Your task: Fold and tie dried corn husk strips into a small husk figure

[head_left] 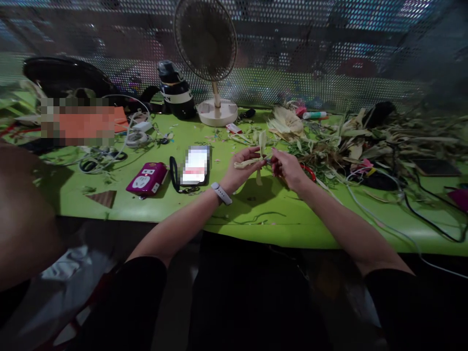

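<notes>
A pale husk piece with several strips pointing different ways is gripped between the fingers of my left hand, above the green table. Close by on its right, my right hand is closed on red-handled scissors; the red loop shows beside the palm, and the blades are mostly hidden near the husk. A heap of dried husks and stems spreads to the right of my hands. Behind them lies a bundle of pale husks.
A fan and black bottle stand at the back. Left of my hands are a phone, a purple power socket and cables. Another person's arm is at far left. A white cable crosses the right.
</notes>
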Available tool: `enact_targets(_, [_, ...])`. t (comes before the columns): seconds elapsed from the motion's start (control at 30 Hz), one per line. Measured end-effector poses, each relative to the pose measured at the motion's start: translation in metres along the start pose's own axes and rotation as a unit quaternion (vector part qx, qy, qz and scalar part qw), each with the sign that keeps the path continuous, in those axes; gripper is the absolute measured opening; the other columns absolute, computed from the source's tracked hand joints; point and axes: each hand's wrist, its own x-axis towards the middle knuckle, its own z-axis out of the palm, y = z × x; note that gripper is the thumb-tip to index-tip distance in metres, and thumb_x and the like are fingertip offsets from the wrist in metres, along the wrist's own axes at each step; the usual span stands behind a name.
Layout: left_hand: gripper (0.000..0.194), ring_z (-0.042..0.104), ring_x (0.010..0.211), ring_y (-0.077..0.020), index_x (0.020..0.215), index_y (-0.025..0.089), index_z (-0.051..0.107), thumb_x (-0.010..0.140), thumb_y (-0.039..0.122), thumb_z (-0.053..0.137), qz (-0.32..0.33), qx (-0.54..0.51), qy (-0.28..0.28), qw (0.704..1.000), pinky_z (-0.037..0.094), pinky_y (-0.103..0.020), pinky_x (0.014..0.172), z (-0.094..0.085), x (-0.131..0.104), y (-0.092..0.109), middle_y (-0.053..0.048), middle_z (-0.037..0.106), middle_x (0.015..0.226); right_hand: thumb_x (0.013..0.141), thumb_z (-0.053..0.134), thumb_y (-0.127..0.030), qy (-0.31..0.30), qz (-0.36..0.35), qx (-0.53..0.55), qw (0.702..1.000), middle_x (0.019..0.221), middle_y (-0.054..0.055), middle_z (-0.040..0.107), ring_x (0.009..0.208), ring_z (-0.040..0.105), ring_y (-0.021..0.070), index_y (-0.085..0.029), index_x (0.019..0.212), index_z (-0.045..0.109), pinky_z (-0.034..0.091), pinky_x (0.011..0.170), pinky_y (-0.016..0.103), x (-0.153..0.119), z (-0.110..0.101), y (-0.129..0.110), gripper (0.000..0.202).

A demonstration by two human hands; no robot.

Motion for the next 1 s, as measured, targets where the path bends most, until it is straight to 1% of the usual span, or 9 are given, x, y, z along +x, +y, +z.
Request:
enact_targets(0.13, [0.055, 0.068, 0.089, -0.0146, 0.123, 0.016, 0.06, 0.075, 0.031, 0.081, -0.006, 0.004, 0.019, 1.0, 0.058, -0.029, 0.082, 0.002, -0.002, 0.003, -0.008, 0.07, 0.103, 0.084, 0.069, -0.04, -0.023, 0.065, 0.096, 0.993, 0.045, -0.007, 0.048, 0.038, 0.04, 0.0057, -0.02, 0.061, 0.051, 0.032, 0.039, 0.019, 0.0, 0.003, 0.0, 0.035])
enact_targets(0.33, [0.044, 0.065, 0.075, -0.0117, 0.116, 0.017, 0.058, 0.077, 0.026, 0.076, -0.039, -0.002, 0.025, 0.999, 0.057, -0.029, 0.075, 0.006, -0.006, 0.015, -0.005, 0.065, 0.098, 0.08, 0.063, -0.027, 0.017, -0.043, 0.058, 0.997, 0.043, -0.006, 0.049, 0.037, 0.04, 0.0062, -0.02, 0.057, 0.054, 0.034, 0.04, 0.02, -0.004, 0.007, 0.002, 0.026])
enact_targets(0.47, [0.039, 0.063, 0.071, -0.0121, 0.111, 0.019, 0.058, 0.077, 0.025, 0.076, -0.031, 0.008, 0.021, 0.999, 0.057, -0.031, 0.072, 0.007, -0.007, 0.019, -0.005, 0.064, 0.099, 0.077, 0.062, -0.028, 0.046, -0.051, 0.056, 0.996, 0.042, -0.006, 0.049, 0.035, 0.039, 0.0061, -0.02, 0.057, 0.054, 0.032, 0.038, 0.021, -0.001, 0.007, 0.005, 0.023])
enact_targets(0.57, [0.037, 0.062, 0.072, -0.0125, 0.11, 0.018, 0.059, 0.078, 0.028, 0.075, -0.028, 0.026, 0.002, 0.999, 0.057, -0.031, 0.069, 0.006, -0.008, 0.02, -0.006, 0.065, 0.098, 0.076, 0.063, -0.031, 0.027, -0.032, 0.039, 0.998, 0.045, -0.005, 0.051, 0.038, 0.044, 0.0074, -0.02, 0.059, 0.054, 0.036, 0.041, 0.022, 0.006, -0.001, 0.008, 0.022])
enact_targets(0.67, [0.04, 0.063, 0.07, -0.012, 0.107, 0.017, 0.058, 0.075, 0.03, 0.078, -0.04, 0.028, -0.012, 0.999, 0.055, -0.027, 0.063, 0.004, -0.007, 0.02, -0.005, 0.066, 0.093, 0.078, 0.063, -0.038, 0.03, -0.037, 0.003, 0.999, 0.063, -0.001, 0.063, 0.055, 0.06, 0.0119, -0.021, 0.072, 0.056, 0.046, 0.051, 0.023, 0.017, -0.016, 0.006, 0.02])
enact_targets(0.77, [0.037, 0.063, 0.068, -0.0105, 0.097, 0.018, 0.058, 0.071, 0.03, 0.081, -0.055, 0.028, -0.033, 0.998, 0.05, -0.023, 0.059, 0.003, -0.005, 0.02, -0.003, 0.066, 0.087, 0.079, 0.069, -0.048, 0.076, -0.181, -0.058, 0.979, 0.098, 0.004, 0.071, 0.094, 0.068, 0.0177, -0.023, 0.097, 0.063, 0.054, 0.075, 0.028, 0.021, -0.026, 0.002, 0.031])
enact_targets(0.83, [0.034, 0.063, 0.071, -0.0104, 0.092, 0.017, 0.061, 0.069, 0.028, 0.083, -0.06, 0.018, -0.061, 0.996, 0.05, -0.023, 0.065, 0.003, -0.004, 0.019, -0.002, 0.067, 0.085, 0.077, 0.073, -0.053, 0.005, -0.22, -0.1, 0.97, 0.11, 0.006, 0.072, 0.108, 0.065, 0.0212, -0.022, 0.102, 0.067, 0.054, 0.091, 0.035, 0.018, -0.026, 0.0, 0.04])
enact_targets(0.9, [0.028, 0.063, 0.074, -0.0114, 0.089, 0.016, 0.064, 0.069, 0.025, 0.083, -0.07, 0.0, -0.079, 0.994, 0.051, -0.026, 0.072, 0.003, -0.004, 0.019, -0.003, 0.067, 0.083, 0.074, 0.076, -0.058, -0.073, -0.218, -0.108, 0.967, 0.113, 0.007, 0.073, 0.112, 0.065, 0.0233, -0.021, 0.097, 0.072, 0.051, 0.098, 0.04, 0.012, -0.021, 0.0, 0.043])
enact_targets(1.0, [0.02, 0.062, 0.072, -0.0115, 0.089, 0.016, 0.067, 0.074, 0.025, 0.078, -0.108, -0.008, -0.078, 0.991, 0.048, -0.025, 0.069, 0.004, -0.004, 0.018, -0.003, 0.067, 0.079, 0.074, 0.075, -0.062, -0.077, -0.252, -0.084, 0.961, 0.112, 0.007, 0.074, 0.115, 0.064, 0.0235, -0.023, 0.086, 0.077, 0.049, 0.104, 0.041, 0.005, -0.012, 0.0, 0.041])
